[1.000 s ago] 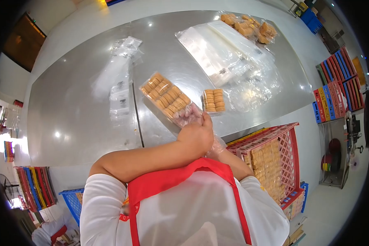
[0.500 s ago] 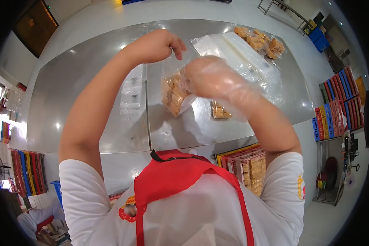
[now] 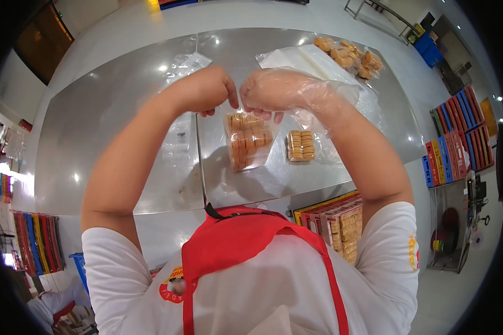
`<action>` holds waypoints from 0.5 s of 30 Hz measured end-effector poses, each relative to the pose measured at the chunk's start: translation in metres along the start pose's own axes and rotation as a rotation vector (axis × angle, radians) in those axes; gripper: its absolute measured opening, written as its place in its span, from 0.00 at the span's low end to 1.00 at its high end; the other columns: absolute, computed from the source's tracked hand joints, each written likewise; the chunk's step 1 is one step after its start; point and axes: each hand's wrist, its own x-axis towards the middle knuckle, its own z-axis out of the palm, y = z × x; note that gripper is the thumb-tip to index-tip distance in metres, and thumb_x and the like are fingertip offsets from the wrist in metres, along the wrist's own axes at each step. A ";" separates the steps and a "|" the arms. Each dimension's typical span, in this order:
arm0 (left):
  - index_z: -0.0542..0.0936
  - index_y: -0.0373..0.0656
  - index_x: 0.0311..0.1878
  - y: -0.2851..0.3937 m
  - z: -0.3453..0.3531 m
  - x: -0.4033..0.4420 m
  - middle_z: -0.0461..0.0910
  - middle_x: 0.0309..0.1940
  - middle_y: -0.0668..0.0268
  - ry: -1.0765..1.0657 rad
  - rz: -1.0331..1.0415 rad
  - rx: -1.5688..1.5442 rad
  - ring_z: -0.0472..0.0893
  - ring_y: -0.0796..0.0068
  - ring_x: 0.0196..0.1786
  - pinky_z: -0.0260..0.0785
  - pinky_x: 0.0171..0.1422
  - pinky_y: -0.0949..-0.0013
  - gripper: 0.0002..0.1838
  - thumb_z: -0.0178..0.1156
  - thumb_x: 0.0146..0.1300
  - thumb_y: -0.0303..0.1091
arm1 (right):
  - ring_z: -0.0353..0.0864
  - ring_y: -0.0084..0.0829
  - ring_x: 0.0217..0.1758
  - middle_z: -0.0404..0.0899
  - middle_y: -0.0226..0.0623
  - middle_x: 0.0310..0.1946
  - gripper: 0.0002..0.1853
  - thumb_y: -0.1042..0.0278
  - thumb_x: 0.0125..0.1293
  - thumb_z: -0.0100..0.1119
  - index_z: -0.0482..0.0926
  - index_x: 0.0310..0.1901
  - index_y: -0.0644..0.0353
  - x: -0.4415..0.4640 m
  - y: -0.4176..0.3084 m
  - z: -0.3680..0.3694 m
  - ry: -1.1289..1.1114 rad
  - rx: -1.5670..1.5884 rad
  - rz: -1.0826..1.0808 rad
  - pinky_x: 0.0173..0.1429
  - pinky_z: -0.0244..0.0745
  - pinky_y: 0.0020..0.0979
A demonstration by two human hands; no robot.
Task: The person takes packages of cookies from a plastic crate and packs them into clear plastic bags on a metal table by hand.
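A clear plastic bag of cookies [image 3: 247,146] stands on the steel table, with stacked round tan cookies inside. My left hand [image 3: 208,92], bare, is curled at the top left edge of this bag, fingers bent downward. On the top right edge is my right hand [image 3: 274,92], in a loose clear plastic glove, its fingers closed at the bag's mouth. The exact grip of both hands is partly hidden by their backs. Right of the bag, a small clear pack of cookies [image 3: 301,146] sits on the table below my right forearm.
Flat clear bags [image 3: 180,137] lie along the seam left of the cookie bag. A stack of large plastic sheets [image 3: 302,60] and several filled bags [image 3: 349,56] are at the back right. A crate of cookies [image 3: 341,226] stands below the table's front edge [image 3: 274,196].
My right hand has moved up and back from the bag's side to its top. The left hand has come down towards the bag. The bag now stands straighter and its cookies show in rows.
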 end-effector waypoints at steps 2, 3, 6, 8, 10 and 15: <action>0.79 0.38 0.56 0.001 0.014 -0.004 0.82 0.37 0.58 0.066 0.026 -0.010 0.79 0.72 0.25 0.73 0.26 0.68 0.22 0.55 0.56 0.24 | 0.82 0.28 0.27 0.83 0.35 0.31 0.14 0.65 0.65 0.53 0.83 0.42 0.65 0.007 0.010 0.003 -0.030 -0.030 0.011 0.35 0.83 0.29; 0.76 0.39 0.61 0.017 0.015 -0.016 0.82 0.43 0.59 0.001 0.063 0.003 0.79 0.71 0.24 0.73 0.26 0.68 0.26 0.56 0.56 0.24 | 0.82 0.28 0.27 0.82 0.35 0.30 0.13 0.65 0.65 0.54 0.82 0.43 0.65 0.005 0.007 0.004 -0.034 -0.093 0.011 0.34 0.83 0.30; 0.73 0.40 0.66 0.029 0.020 -0.025 0.80 0.52 0.59 -0.028 0.135 -0.108 0.77 0.72 0.23 0.72 0.25 0.70 0.32 0.57 0.53 0.22 | 0.83 0.28 0.27 0.83 0.36 0.30 0.12 0.67 0.64 0.56 0.82 0.44 0.64 0.002 -0.001 0.010 -0.064 -0.108 -0.003 0.33 0.83 0.30; 0.72 0.38 0.67 0.029 0.021 -0.029 0.76 0.60 0.58 0.003 0.211 -0.153 0.81 0.66 0.31 0.76 0.34 0.67 0.34 0.56 0.51 0.21 | 0.85 0.30 0.29 0.84 0.37 0.30 0.12 0.67 0.64 0.58 0.82 0.45 0.64 0.009 0.008 0.022 -0.109 0.116 -0.029 0.34 0.83 0.31; 0.71 0.36 0.67 0.023 0.032 -0.025 0.71 0.66 0.57 0.137 0.379 -0.076 0.83 0.61 0.41 0.77 0.45 0.64 0.35 0.56 0.49 0.19 | 0.84 0.32 0.28 0.83 0.38 0.27 0.09 0.67 0.65 0.58 0.83 0.40 0.62 0.021 0.022 0.040 -0.098 0.285 0.046 0.30 0.79 0.32; 0.70 0.30 0.66 0.026 0.075 -0.041 0.66 0.71 0.55 0.384 0.535 0.049 0.75 0.49 0.65 0.68 0.69 0.58 0.34 0.57 0.50 0.18 | 0.83 0.32 0.26 0.82 0.37 0.25 0.08 0.66 0.66 0.58 0.83 0.37 0.61 0.035 0.046 0.072 0.069 0.547 0.012 0.29 0.77 0.32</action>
